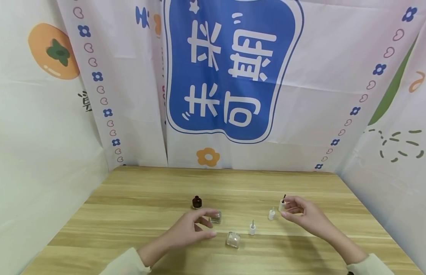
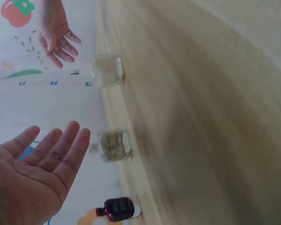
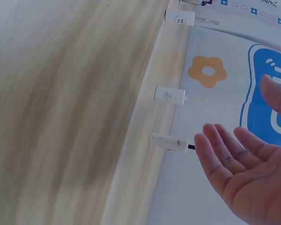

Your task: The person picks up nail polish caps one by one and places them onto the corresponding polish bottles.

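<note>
Three uncapped nail polish bottles stand on the table: a dark red one, a glittery one and a clear one. My left hand hovers by the glittery bottle, fingers loosely bent and holding nothing; the left wrist view shows a gap between them. To the right, three white brush caps stand upright with brushes pointing up: a dark-brushed cap, a middle cap and a cap nearest the clear bottle. Beside the dark-brushed cap is my right hand, its fingers relaxed, apparently without a grip.
The wood-grain table carries the bottles in a slanting row at centre and the caps in another row to the right. Behind it hangs a printed cloth with a blue sign pattern. More cloth walls flank both sides.
</note>
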Available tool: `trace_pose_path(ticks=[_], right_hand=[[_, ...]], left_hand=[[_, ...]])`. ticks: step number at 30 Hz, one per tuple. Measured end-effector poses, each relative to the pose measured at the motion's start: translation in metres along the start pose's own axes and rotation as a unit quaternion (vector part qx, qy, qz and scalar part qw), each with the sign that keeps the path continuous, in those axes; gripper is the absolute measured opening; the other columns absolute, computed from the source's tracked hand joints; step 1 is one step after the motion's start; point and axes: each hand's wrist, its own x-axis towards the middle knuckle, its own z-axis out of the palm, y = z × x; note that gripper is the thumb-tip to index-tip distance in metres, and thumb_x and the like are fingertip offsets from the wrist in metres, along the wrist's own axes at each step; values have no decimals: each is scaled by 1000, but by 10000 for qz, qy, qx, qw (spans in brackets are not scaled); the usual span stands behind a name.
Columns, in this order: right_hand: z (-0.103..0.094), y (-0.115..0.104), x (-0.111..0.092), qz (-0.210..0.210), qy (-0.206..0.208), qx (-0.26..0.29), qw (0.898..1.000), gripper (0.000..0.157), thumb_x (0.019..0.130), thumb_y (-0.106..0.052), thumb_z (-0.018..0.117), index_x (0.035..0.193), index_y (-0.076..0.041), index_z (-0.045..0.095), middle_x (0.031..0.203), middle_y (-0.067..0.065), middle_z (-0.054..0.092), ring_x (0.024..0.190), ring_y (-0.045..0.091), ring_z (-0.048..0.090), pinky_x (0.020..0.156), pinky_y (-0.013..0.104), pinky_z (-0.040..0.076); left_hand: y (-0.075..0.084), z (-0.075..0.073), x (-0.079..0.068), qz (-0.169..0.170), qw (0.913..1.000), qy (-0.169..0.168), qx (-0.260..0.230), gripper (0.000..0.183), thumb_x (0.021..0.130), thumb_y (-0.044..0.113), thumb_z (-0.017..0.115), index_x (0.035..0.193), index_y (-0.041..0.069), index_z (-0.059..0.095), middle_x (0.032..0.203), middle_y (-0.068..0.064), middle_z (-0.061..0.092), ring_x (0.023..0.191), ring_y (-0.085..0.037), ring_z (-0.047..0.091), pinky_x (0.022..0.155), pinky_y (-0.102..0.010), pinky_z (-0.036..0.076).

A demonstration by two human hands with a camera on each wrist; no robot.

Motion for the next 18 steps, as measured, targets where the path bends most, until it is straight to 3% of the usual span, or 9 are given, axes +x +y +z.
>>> trace_pose_path(ticks=[5, 13, 18], right_hand=[[0, 6, 0, 335, -329, 513, 9976, 57, 87, -19, 75, 128, 11, 50, 110, 18, 63, 97, 27, 63, 77, 26, 55], [4, 15, 1, 744, -728, 994, 9896, 61, 85, -16, 75, 130, 14, 47, 110, 22, 61, 95, 28, 62, 76, 37, 57], [9, 22, 3, 716, -916, 1157, 9865, 59, 84, -11, 75, 129, 16, 46, 106, 20, 62, 90, 27, 63, 75, 40, 57]], left_hand=[[-3, 10, 2, -280, 9990, -2, -344, 50, 90, 23, 71, 132, 2, 55, 127, -22, 57, 94, -20, 64, 75, -27, 57], [-6, 24, 4, -780, 9943, -94, -722, 52, 88, 22, 73, 131, -2, 54, 124, -22, 57, 85, -20, 65, 64, -39, 59], [-8, 31, 8, -909, 9926, -91, -796, 49, 88, 18, 73, 129, -1, 55, 121, -18, 59, 83, -21, 65, 62, -37, 59]])
